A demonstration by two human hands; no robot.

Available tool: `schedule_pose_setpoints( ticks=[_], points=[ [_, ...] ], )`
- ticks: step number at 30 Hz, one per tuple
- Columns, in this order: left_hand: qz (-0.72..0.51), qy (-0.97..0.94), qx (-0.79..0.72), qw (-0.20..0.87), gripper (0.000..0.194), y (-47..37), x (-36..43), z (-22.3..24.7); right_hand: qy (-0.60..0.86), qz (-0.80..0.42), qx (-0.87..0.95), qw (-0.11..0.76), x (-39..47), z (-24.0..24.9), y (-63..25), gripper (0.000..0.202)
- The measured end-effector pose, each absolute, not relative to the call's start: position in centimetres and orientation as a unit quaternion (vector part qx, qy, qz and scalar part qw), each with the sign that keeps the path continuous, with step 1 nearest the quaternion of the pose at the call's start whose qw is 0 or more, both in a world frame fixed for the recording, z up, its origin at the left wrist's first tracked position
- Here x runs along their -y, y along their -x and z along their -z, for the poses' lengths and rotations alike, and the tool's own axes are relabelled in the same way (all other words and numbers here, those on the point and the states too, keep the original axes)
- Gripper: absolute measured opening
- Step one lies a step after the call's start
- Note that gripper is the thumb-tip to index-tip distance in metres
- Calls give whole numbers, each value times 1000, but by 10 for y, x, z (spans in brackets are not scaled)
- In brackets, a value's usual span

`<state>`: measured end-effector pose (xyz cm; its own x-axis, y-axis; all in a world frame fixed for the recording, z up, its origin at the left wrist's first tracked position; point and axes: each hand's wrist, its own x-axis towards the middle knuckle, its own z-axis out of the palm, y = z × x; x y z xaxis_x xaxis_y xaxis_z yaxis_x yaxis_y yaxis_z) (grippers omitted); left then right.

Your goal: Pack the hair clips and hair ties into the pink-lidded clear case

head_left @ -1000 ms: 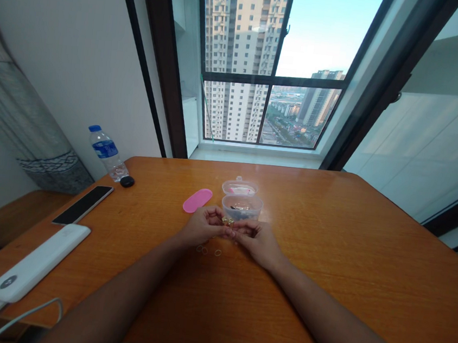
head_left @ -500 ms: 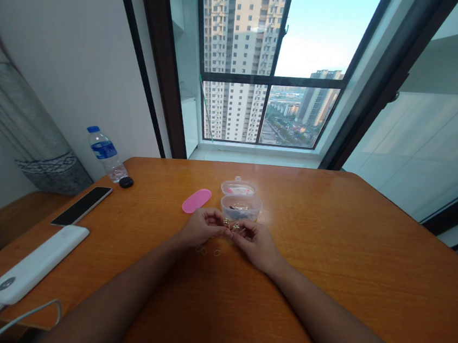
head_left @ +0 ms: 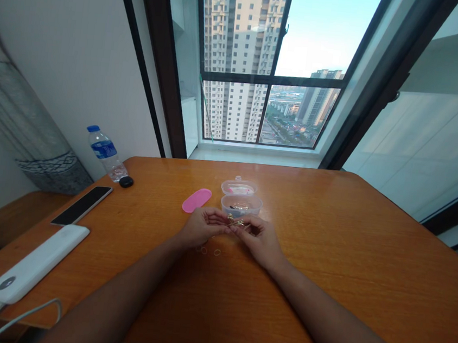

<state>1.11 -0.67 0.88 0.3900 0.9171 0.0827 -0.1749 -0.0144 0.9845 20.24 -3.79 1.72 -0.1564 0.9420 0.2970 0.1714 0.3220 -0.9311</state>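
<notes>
My left hand (head_left: 205,227) and my right hand (head_left: 257,242) meet fingertip to fingertip over the table. Both are closed in a pinch around small shiny gold-coloured metal pieces (head_left: 240,223); their exact kind is too small to tell. Just beyond my fingers stands a clear plastic box (head_left: 242,204) with its lid (head_left: 239,187) folded back and small dark and shiny bits inside. A pink oval piece (head_left: 197,201) lies flat beyond my left hand. Below my hands a few thin pale rings (head_left: 217,252) rest on the wood, partly beside my left wrist.
On the left of the wooden table (head_left: 347,249) lie a white power bank (head_left: 37,264) with a cable (head_left: 34,312), a phone (head_left: 82,206) and a black round object (head_left: 126,182). A water bottle (head_left: 106,153) stands near the far left edge. Beyond is a window (head_left: 269,80).
The gold-coloured pieces have shifted and turned slightly between my fingertips, and my right fingers have moved a little. Everything on the table stays where it was.
</notes>
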Motion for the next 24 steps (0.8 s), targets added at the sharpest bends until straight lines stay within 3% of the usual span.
schedule_pose_setpoints(
  ticks=[12, 21, 24],
  points=[
    [-457, -568, -340, 594, 33, -10, 2, -4, 441, -414, 639, 475, 37, -8, -204, 32],
    [-500, -570, -347, 552, 33, -13, 2, -10, 434, -217, 750, 450, 42, -15, -205, 47],
    [-532, -547, -369, 530, 36, -12, -1, -10, 425, -150, 758, 471, 39, -18, -208, 44]
  ],
)
